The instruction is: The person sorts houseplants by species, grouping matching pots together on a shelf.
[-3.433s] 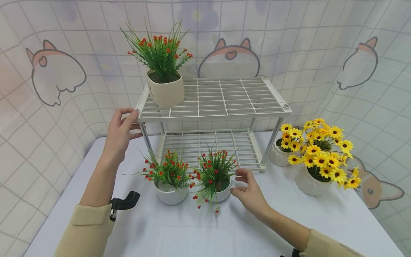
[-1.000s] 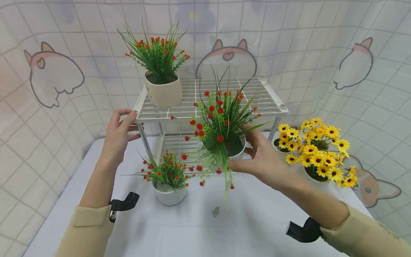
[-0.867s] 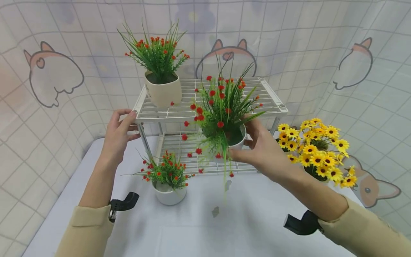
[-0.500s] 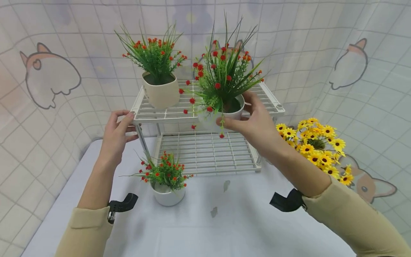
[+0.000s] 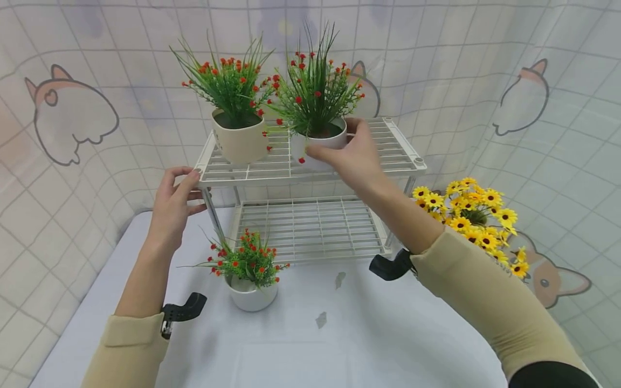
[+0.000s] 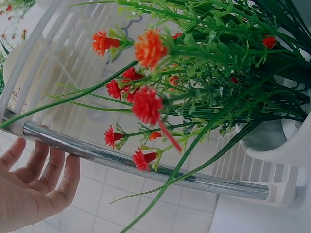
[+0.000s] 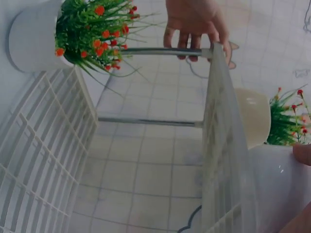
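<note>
My right hand (image 5: 356, 159) grips a white pot (image 5: 302, 144) of grass and red flowers at the front of the top tier of a white wire shelf rack (image 5: 301, 182). Its thumb lies across the pot's front, fingers behind. In the right wrist view the white pot (image 7: 277, 179) is right at the tier's upper face. My left hand (image 5: 170, 210) holds the rack's front left corner, thumb on top and fingers by the metal post (image 6: 146, 167). Left of the held plant stands a cream pot (image 5: 240, 143) with orange-red flowers, their leaves overlapping.
Another white pot (image 5: 252, 299) with red flowers stands on the white-covered table before the rack's lower tier (image 5: 320, 229). Yellow flowers (image 5: 463, 215) stand right of the rack, partly behind my right sleeve (image 5: 485, 291). A patterned curtain (image 5: 451, 81) hangs behind.
My right hand has lifted the potted plant from the table up to the top tier, moving it left towards the cream pot. My left hand stays at the rack's corner.
</note>
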Tool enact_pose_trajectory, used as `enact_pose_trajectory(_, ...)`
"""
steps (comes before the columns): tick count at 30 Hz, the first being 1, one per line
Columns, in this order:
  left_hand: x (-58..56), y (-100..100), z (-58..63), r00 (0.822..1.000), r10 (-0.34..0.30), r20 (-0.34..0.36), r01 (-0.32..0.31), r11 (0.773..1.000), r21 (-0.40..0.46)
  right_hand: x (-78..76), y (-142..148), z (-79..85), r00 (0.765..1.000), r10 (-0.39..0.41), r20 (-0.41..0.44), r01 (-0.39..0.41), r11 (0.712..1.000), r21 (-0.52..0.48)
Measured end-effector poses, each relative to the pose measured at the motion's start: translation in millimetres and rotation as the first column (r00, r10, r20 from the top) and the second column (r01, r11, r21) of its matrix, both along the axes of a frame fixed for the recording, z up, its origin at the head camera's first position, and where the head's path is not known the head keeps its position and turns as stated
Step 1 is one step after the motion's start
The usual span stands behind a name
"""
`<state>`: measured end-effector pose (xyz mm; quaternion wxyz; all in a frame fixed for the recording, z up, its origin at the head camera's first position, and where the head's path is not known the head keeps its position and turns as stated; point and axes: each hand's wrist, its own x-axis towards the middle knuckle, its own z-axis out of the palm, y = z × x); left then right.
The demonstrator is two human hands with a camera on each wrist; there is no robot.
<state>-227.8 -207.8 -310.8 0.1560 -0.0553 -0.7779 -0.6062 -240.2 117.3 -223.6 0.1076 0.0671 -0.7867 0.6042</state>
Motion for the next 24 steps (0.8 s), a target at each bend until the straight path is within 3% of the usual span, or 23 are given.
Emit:
enact_pose_trajectory(7, 0.2, -1, -0.3, 1.000, -0.004, -0.005, 0.004, 1.000, 0.007, -21.3, -14, -2.4, 0.999, -0.044, 0.000, 0.044, 0.999, 0.008)
enact_pose_trajectory(15, 1.1, 0, -0.5, 1.000, -0.003, -0.007, 0.003, 1.000, 0.000, -34.3, -25, -3.1, 0.996, -0.086, -0.021, 0.087, 0.995, 0.050)
enact_pose_trajectory(24, -0.4, 0, -0.9, 1.000, -0.008, -0.013, 0.009, 1.000, 0.014, -34.5, -26, -3.5, 0.992, -0.113, -0.059, 0.117, 0.990, 0.078)
